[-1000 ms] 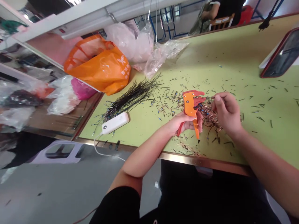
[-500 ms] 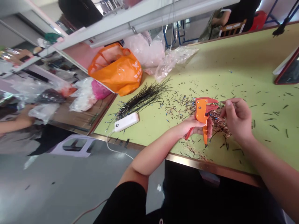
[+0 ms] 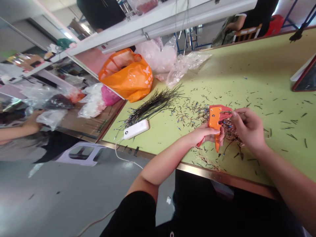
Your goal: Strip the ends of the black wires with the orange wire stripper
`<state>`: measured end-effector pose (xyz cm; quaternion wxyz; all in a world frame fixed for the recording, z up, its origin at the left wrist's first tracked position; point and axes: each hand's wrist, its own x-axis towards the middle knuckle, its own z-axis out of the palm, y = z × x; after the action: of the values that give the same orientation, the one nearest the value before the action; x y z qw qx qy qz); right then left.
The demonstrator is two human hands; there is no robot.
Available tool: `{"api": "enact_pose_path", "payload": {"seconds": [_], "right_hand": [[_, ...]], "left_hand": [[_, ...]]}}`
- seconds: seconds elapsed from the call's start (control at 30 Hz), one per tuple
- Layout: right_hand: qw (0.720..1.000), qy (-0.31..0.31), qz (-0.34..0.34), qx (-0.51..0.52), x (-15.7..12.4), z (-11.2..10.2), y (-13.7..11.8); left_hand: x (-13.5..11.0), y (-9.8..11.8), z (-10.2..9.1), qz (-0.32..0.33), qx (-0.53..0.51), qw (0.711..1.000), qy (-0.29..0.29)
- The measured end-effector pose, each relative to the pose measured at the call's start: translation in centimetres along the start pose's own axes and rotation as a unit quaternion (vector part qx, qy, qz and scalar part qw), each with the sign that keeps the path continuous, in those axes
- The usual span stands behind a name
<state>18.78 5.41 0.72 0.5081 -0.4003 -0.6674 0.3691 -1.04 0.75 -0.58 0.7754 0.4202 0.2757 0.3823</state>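
Observation:
My left hand [image 3: 204, 133] is closed round the handles of an orange and red wire stripper [image 3: 214, 118], held upright above the table with its jaws pointing right. At the jaw tips my right hand [image 3: 250, 128] pinches a short, thin wire [image 3: 227, 112], which lies in the jaws; its far end is hidden by the tool and fingers. Below both hands is a heap of wire scraps [image 3: 232, 135], with copper strands and bits of blue among them. Further left lies a bundle of long black wires [image 3: 156, 104].
A white power bank [image 3: 137, 129] with a cable sits near the front edge. Behind the wires are an orange bag [image 3: 129, 79] and clear plastic bags [image 3: 160, 56]. A dark-framed device [image 3: 306, 77] stands at the right. Another person's arm [image 3: 22, 130] is at far left.
My right hand has moved slightly left, bringing the wire into the stripper's jaws, which now look closer together. My left hand keeps its hold. The whole view has shifted a little.

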Motion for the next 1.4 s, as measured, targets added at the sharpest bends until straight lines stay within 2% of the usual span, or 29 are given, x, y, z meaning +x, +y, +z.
{"api": "enact_pose_path", "payload": {"seconds": [0.53,0.77,1.07,1.2,1.4], "right_hand": [[0.999,-0.015,-0.001,0.044,-0.1,0.3,-0.7],[0.999,-0.029,-0.002,0.042,0.0,0.3,-0.3],[0.999,0.016,-0.022,0.041,0.5,0.0,-1.0],[0.999,0.012,-0.021,0.043,0.4,0.0,-1.4],[0.996,-0.017,0.016,0.091,-0.2,0.2,-1.1]], "left_hand": [[-0.3,-0.1,0.6,0.015,0.023,0.999,0.035],[0.3,-1.2,0.8,0.024,0.025,0.994,0.1],[-0.6,0.5,0.4,0.057,-0.025,0.997,0.048],[-0.8,0.6,0.3,0.035,0.01,0.999,0.027],[-0.7,0.0,0.3,0.0,0.055,0.998,-0.019]]}}
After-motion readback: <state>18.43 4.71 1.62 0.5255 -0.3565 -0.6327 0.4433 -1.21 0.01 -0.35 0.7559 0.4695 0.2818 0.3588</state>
